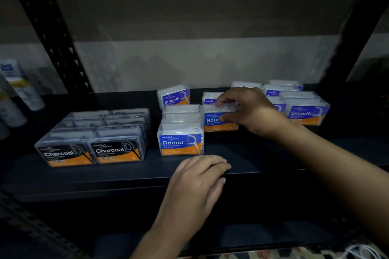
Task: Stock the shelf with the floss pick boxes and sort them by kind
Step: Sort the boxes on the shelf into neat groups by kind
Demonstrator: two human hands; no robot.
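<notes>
On the dark shelf (pixel 126 172), black Charcoal boxes (pixel 92 139) stand in two rows at the left. A row of blue Round boxes (pixel 181 139) runs back from the middle. My right hand (pixel 250 109) grips another Round box (pixel 216 122) beside that row, fingers over its top and thumb on its front label. A tilted Smooth box (pixel 173 95) stands behind the Round row, and several Smooth boxes (pixel 303 107) are grouped at the right. My left hand (pixel 200 181) rests on the shelf's front edge, fingers relaxed, holding nothing.
Black upright posts (pixel 52 33) frame the shelf at left and right. White tubes and bottles (pixel 19 92) stand on the neighbouring shelf to the far left. A wall closes the back. A white cable (pixel 362 250) lies at the bottom right.
</notes>
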